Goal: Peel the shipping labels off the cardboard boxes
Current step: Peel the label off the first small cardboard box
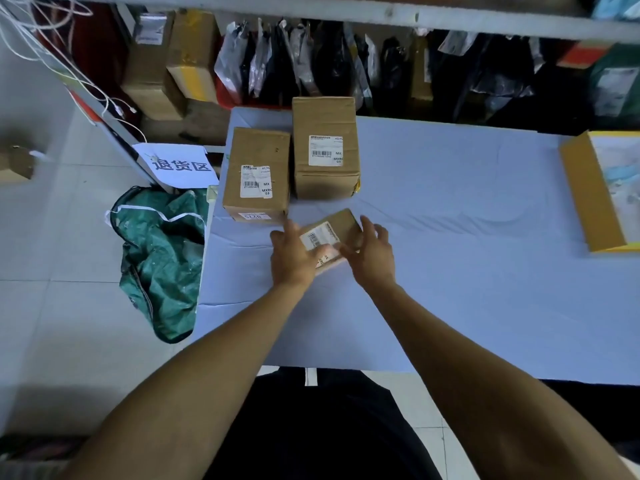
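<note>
Blue table (450, 209), 3 cardboard boxes (325, 147), cluttered shelves (311, 57)

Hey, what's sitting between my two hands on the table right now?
In the head view, a small cardboard box with a white shipping label on top lies between the left hand and right hand; both touch it.

a parcel returns depot — shelves (346, 12) crammed with bagged parcels (311, 60), labelled cardboard boxes (256, 174) on the table (450, 237).
</note>
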The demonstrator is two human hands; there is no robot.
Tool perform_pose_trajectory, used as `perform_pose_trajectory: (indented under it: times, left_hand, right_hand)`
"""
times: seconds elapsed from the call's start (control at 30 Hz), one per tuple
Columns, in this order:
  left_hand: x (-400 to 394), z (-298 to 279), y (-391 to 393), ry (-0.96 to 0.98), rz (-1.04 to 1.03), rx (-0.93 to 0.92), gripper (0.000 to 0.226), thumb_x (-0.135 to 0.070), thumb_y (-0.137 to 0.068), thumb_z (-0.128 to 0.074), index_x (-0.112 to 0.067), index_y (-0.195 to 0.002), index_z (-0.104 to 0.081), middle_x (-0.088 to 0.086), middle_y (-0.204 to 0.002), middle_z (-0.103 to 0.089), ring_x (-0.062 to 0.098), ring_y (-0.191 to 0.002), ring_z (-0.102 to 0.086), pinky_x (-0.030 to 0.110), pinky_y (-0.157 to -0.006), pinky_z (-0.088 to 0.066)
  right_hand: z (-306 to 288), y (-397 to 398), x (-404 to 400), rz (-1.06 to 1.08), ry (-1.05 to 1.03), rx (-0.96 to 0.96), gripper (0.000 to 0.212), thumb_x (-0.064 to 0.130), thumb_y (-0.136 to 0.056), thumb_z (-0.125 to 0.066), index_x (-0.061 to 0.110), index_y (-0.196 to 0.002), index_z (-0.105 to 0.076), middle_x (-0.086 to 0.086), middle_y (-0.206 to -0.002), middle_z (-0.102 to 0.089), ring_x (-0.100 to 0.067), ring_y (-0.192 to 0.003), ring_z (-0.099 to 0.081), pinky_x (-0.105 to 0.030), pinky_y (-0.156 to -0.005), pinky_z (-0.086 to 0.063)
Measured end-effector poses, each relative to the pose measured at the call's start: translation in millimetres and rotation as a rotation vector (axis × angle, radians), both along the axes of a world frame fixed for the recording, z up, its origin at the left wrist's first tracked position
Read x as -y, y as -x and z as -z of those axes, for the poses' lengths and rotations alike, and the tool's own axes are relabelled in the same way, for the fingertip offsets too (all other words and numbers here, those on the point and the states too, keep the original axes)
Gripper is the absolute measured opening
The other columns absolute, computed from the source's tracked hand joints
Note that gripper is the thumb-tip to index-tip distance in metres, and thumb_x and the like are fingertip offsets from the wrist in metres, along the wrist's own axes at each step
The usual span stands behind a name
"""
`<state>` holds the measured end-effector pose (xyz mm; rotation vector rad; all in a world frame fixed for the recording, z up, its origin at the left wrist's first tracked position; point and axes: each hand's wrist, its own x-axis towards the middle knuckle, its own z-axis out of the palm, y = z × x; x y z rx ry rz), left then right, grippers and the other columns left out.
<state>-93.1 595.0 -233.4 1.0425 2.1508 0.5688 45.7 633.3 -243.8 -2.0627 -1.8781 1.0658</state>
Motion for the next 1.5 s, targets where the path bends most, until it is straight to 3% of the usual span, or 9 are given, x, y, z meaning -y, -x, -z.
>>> perform_pose_trajectory:
  times: [0.1,0.2,0.27,0.37,0.47,0.67,0.8,1.07,1.5]
  left_hand:
    - [3.8,1.8,2.1,0.050,-0.120,0.017,0.058,-0.045,-0.085,-0.067,-0.008,-0.121,-0.040,0.017,-0.120,-0.051,0.038,-0.108,-0.056,0.040,-0.081,-0.044]
    - [4.2,5.5,25.6,0.098,0.163,-0.086,0.060,-0.045,-0.085,-0.067,-0.006,-0.122,-0.041,0.018,-0.122,-0.057,0.037,-0.111,-0.055,0.041,-0.080,-0.045]
    - [5.6,2.6,40.0,0.093,0.399,-0.014,0.086,-0.043,-0.078,-0.076,-0.015,-0.143,-0.027,0.015,-0.133,-0.051,0.033,-0.117,-0.054,0.039,-0.088,-0.046]
    - [2.0,-0.3,48.8,0.114,0.623,0.106,0.131,-0.040,-0.064,-0.087,-0.041,-0.150,0.011,0.013,-0.153,-0.011,0.028,-0.134,-0.038,0.036,-0.101,-0.043]
    - [2.2,5.2,50.3,0.157,0.687,0.099,0.147,-0.042,-0.054,-0.092,-0.041,-0.147,0.022,0.002,-0.155,0.027,0.025,-0.147,-0.014,0.035,-0.108,-0.036]
    - [28.0,14.3,32.0,0.061,0.526,0.162,0.147,-0.037,-0.049,-0.095,-0.036,-0.151,0.011,-0.001,-0.145,-0.010,0.021,-0.135,-0.029,0.024,-0.099,-0.034]
    - [28.7,10.5,26.8,0.070,0.488,0.147,0.148,-0.036,-0.047,-0.096,-0.032,-0.153,0.006,0.003,-0.148,-0.010,0.023,-0.137,-0.029,0.029,-0.106,-0.033]
    - [38.5,18.4,19.7,0.036,0.440,0.132,0.147,-0.041,-0.045,-0.096,-0.034,-0.152,0.005,0.002,-0.148,-0.011,0.023,-0.136,-0.032,0.032,-0.105,-0.036]
    - [44.1,18.9,13.0,0.041,0.398,0.142,0.146,-0.040,-0.048,-0.095,-0.033,-0.152,0.007,0.001,-0.147,-0.011,0.022,-0.135,-0.032,0.032,-0.103,-0.039]
  right_hand:
    - [4.4,1.4,12.6,-0.084,-0.142,0.028,0.054,0.034,-0.092,-0.062,0.029,-0.141,-0.042,-0.007,-0.142,-0.039,-0.030,-0.121,-0.049,-0.038,-0.091,-0.047]
    - [2.6,6.9,13.4,0.014,-0.146,-0.121,0.042,0.014,-0.092,-0.060,0.029,-0.131,-0.055,-0.004,-0.132,-0.048,-0.026,-0.104,-0.061,-0.037,-0.087,-0.052]
    - [1.3,11.1,10.1,-0.020,-0.181,-0.194,0.042,0.004,-0.089,-0.057,0.025,-0.126,-0.061,-0.002,-0.129,-0.058,-0.023,-0.102,-0.065,-0.037,-0.088,-0.054]
    - [-1.3,20.3,7.1,-0.095,-0.164,-0.272,0.039,-0.002,-0.085,-0.056,0.017,-0.116,-0.070,0.003,-0.125,-0.065,-0.017,-0.102,-0.067,-0.027,-0.088,-0.053]
    - [2.9,17.9,13.2,-0.029,-0.173,-0.321,0.032,0.002,-0.087,-0.058,0.016,-0.111,-0.073,0.002,-0.118,-0.070,-0.014,-0.101,-0.068,-0.027,-0.089,-0.054]
    - [0.4,8.0,28.5,-0.106,-0.259,-0.172,0.017,0.009,-0.088,-0.057,0.012,-0.092,-0.073,-0.004,-0.086,-0.074,-0.022,-0.074,-0.066,-0.038,-0.069,-0.053]
    - [-3.6,7.3,22.2,-0.114,-0.184,-0.181,0.013,0.013,-0.086,-0.063,0.016,-0.094,-0.072,-0.002,-0.097,-0.073,-0.018,-0.083,-0.068,-0.038,-0.076,-0.056]
    - [-7.9,5.9,-1.7,-0.066,0.033,-0.206,0.008,0.014,-0.080,-0.072,0.013,-0.088,-0.073,-0.003,-0.095,-0.071,-0.019,-0.083,-0.065,-0.029,-0.068,-0.052]
    - [-3.4,8.4,9.7,-0.068,0.025,-0.213,0.014,0.017,-0.091,-0.057,0.010,-0.097,-0.067,-0.002,-0.096,-0.064,-0.019,-0.080,-0.063,-0.026,-0.059,-0.051]
